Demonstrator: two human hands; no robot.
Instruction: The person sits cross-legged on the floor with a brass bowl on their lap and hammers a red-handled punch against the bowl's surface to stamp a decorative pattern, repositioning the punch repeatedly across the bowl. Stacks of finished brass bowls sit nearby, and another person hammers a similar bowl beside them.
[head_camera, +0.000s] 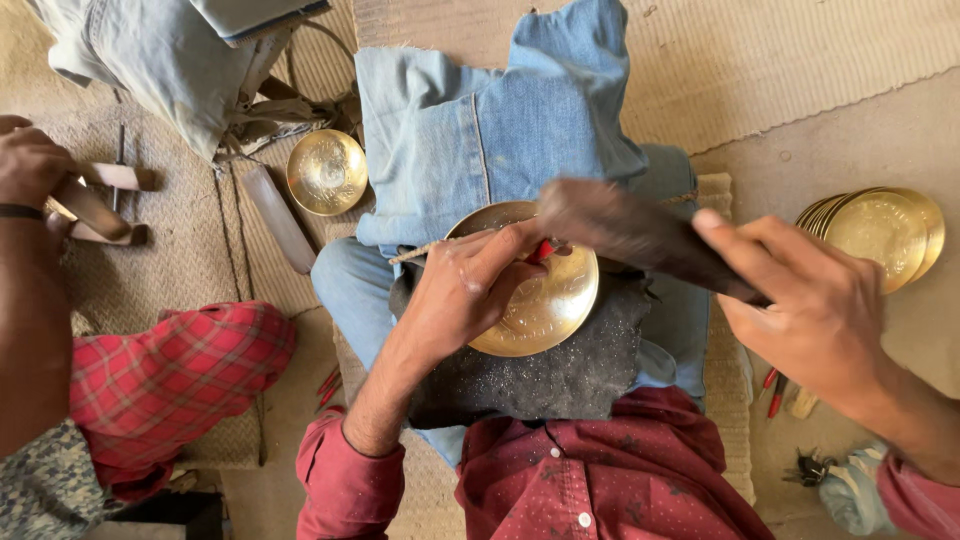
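Woven mat floor, left hand (460, 290) pinching red punch (541, 251) on brass plate (545, 305), right hand (810, 300) raising mallet (640, 232)

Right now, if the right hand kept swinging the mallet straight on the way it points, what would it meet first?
Most likely the red-tipped punch that the left hand holds against the brass plate. The right hand aims the dark mallet at it, though blur makes depth unclear.

Bare floor (850, 140) at the upper right of the frame lies open above a stack of brass plates (885, 232). At far left, another person's hand (30, 165) and red checked knee (175, 375) block the mat.
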